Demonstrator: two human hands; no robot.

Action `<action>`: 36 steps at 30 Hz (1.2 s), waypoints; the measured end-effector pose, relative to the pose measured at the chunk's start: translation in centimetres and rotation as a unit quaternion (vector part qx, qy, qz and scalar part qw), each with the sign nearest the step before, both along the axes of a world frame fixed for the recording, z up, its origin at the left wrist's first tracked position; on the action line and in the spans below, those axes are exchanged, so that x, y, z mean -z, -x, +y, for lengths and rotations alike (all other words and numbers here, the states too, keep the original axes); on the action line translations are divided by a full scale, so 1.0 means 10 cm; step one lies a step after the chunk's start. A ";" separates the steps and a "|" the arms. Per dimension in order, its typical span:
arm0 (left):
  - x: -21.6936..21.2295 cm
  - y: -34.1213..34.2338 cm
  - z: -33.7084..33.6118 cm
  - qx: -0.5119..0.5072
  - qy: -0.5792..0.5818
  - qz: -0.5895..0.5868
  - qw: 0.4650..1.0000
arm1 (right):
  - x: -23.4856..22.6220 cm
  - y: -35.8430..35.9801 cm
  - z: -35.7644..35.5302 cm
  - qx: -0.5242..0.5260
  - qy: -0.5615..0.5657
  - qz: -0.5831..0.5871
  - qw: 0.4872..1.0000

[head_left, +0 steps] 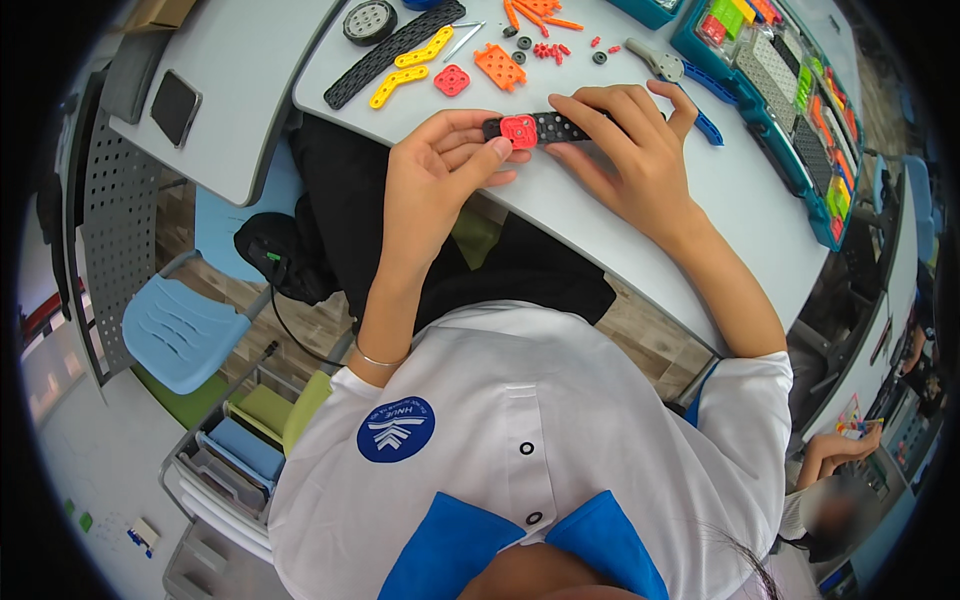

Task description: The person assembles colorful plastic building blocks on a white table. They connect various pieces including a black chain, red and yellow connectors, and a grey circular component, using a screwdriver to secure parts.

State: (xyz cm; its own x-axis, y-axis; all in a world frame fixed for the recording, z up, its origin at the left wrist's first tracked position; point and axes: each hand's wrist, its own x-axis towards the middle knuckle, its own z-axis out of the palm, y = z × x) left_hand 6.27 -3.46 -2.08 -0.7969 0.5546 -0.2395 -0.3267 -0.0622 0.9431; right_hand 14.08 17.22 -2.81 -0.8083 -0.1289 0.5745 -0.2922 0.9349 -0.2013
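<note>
Above the near edge of the white table, my left hand (432, 165) pinches one end of a black perforated beam (560, 127). A red square connector plate (519, 131) lies on that end, with my left thumb pressed at its edge. At the beam's other end is my right hand (640, 155), its thumb and fingers closed about the beam and hiding its tip. I cannot tell whether the red plate is fastened to the beam. Beyond my hands lie a second red square plate (452, 80), an orange perforated plate (500, 67) and two yellow bent beams (398, 86).
A black track strip (394, 55) and a wheel (370, 22) sit at the table's far left. Small red pins (548, 51) and black rings lie mid-table. A teal case (745, 100) of coloured parts stands right. A phone (176, 107) rests on the left table.
</note>
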 end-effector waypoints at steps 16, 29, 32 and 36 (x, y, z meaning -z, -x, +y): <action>0.05 0.49 -0.40 -0.162 0.353 0.472 0.792 | 0.08 0.07 0.05 -0.034 0.036 -0.048 0.998; -0.03 0.31 -0.15 -0.105 0.004 0.233 0.967 | 0.01 0.03 0.05 -0.040 0.059 -0.066 0.995; -0.14 0.23 -0.07 -0.038 -0.051 0.146 0.987 | 0.00 0.02 0.05 -0.039 0.063 -0.078 0.994; -0.23 0.20 0.03 -0.025 -0.069 0.086 0.994 | 0.01 0.04 0.06 -0.042 0.073 -0.081 0.993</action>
